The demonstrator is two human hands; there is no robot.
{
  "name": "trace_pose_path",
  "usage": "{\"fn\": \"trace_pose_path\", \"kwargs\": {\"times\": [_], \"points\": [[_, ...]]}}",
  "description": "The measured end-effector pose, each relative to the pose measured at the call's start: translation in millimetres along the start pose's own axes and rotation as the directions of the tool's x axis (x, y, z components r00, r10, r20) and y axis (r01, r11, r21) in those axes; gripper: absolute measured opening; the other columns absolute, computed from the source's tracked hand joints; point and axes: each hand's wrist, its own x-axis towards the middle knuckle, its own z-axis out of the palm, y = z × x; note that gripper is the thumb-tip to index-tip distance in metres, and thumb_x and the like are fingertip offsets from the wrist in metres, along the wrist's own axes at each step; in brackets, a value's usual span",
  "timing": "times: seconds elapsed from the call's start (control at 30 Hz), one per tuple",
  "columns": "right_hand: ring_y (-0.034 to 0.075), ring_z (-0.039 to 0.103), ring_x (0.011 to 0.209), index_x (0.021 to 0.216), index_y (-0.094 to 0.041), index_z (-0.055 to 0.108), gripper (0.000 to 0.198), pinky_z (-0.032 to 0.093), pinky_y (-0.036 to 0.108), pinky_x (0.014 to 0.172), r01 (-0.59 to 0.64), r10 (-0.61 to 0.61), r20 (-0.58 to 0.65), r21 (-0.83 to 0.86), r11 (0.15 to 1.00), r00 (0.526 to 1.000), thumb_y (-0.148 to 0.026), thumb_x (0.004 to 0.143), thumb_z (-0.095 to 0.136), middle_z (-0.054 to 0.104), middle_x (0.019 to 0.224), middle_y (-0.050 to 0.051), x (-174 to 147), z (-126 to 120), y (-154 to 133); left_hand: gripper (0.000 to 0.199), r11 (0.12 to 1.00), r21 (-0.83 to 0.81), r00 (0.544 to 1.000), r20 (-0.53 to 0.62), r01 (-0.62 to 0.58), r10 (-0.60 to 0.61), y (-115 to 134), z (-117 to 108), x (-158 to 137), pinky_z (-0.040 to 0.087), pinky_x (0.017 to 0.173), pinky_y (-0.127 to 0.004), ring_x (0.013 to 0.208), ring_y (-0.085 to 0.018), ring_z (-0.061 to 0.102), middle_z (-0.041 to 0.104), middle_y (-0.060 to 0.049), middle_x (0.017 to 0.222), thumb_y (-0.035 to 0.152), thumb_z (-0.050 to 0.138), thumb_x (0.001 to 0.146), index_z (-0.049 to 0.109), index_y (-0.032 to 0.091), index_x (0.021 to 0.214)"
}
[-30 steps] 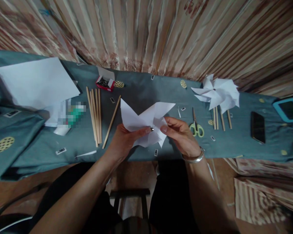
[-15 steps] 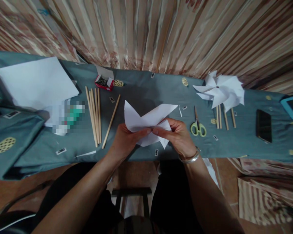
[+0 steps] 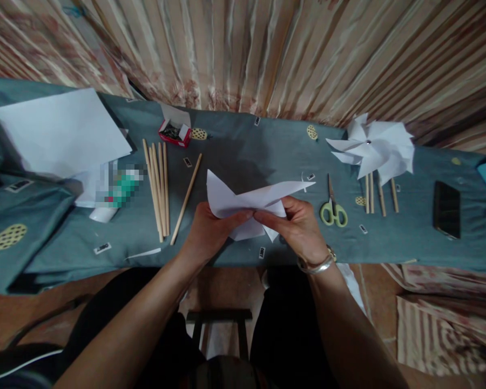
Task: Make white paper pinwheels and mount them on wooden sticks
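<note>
A white paper pinwheel with curled blades is between my two hands, just above the table's near edge. My left hand grips its left side, thumb pressed on the paper near the centre. From the right, my right hand pinches it with the thumb close to the other thumb tip. Fingers behind the paper are hidden. Beside my left hand lies a single wooden stick. Green-handled scissors rest to the right of my right hand, blades pointing away.
Several wooden sticks lie left of centre near an open red box of small dark pieces. Farther left are white paper sheets and a green-and-white tube. Finished pinwheels on sticks and a phone lie right.
The paper's upper right blade has swung lower and farther right in my hands. Both hands keep their pinch near the centre. The view has shifted slightly.
</note>
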Motion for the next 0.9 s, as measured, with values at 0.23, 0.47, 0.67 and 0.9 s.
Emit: {"fn": "trace_pose_path", "kwargs": {"times": [0.23, 0.47, 0.67, 0.9], "points": [[0.013, 0.059, 0.059, 0.073, -0.022, 0.075, 0.016, 0.051, 0.027, 0.056, 0.013, -0.013, -0.001, 0.009, 1.0, 1.0, -0.032, 0.063, 0.083, 0.074, 0.072, -0.001, 0.4, -0.3, 0.8, 0.021, 0.999, 0.013, 0.999, -0.002, -0.045, 0.045, 0.3, -0.7, 0.2, 0.055, 0.062, -0.028, 0.068, -0.019, 0.068, 0.075, -0.003, 0.073, 0.029, 0.084, 0.059, 0.074, 0.016, 0.073], [0.013, 0.06, 0.059, 0.075, -0.023, 0.076, 0.015, 0.051, 0.027, 0.055, 0.011, -0.011, 0.011, 0.024, 1.0, 1.0, -0.031, 0.064, 0.082, 0.074, 0.072, -0.002, -0.6, -2.2, 0.9, 0.018, 1.0, 0.029, 1.0, -0.008, -0.001, 0.001, 6.6, 1.5, -1.7, 0.054, 0.059, -0.027, 0.063, -0.018, 0.066, 0.073, -0.002, 0.068, 0.026, 0.083, 0.058, 0.074, 0.016, 0.07], [0.013, 0.061, 0.06, 0.075, -0.023, 0.076, 0.014, 0.052, 0.027, 0.057, 0.005, -0.006, 0.037, 0.037, 0.999, 0.999, -0.03, 0.065, 0.082, 0.075, 0.073, -0.002, -0.8, -4.0, 2.7, 0.019, 1.0, -0.013, 1.0, 0.007, -0.004, 0.004, 4.5, 2.1, -1.5, 0.054, 0.059, -0.027, 0.063, -0.017, 0.066, 0.075, -0.003, 0.071, 0.025, 0.084, 0.056, 0.074, 0.016, 0.069], [0.014, 0.063, 0.063, 0.077, -0.023, 0.076, 0.015, 0.054, 0.029, 0.059, 0.011, -0.011, 0.051, 0.009, 1.0, 0.999, -0.032, 0.066, 0.082, 0.076, 0.076, -0.001, -0.8, -4.9, 3.7, 0.025, 0.998, 0.012, 0.997, 0.04, 0.059, -0.059, 6.1, 0.7, -3.1, 0.057, 0.063, -0.032, 0.068, -0.021, 0.069, 0.076, -0.005, 0.075, 0.032, 0.085, 0.056, 0.076, 0.016, 0.073]]}}
